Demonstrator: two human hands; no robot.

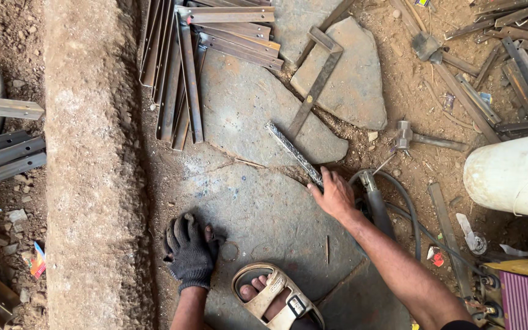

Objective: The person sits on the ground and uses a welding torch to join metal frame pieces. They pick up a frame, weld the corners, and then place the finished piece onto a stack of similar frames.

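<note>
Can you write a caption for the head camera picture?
Bare right hand grips a flat grey metal bar; gloved left hand rests on stone floor.

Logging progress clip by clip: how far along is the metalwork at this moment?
Done: cut angle strips lie stacked on the stone slab. In hand: the right hand grips the end of a long flat bar lying on the slab; the gloved left hand rests flat on it. Left: more strips lie scattered in the dirt, and the hammer and square lie untouched.
</note>
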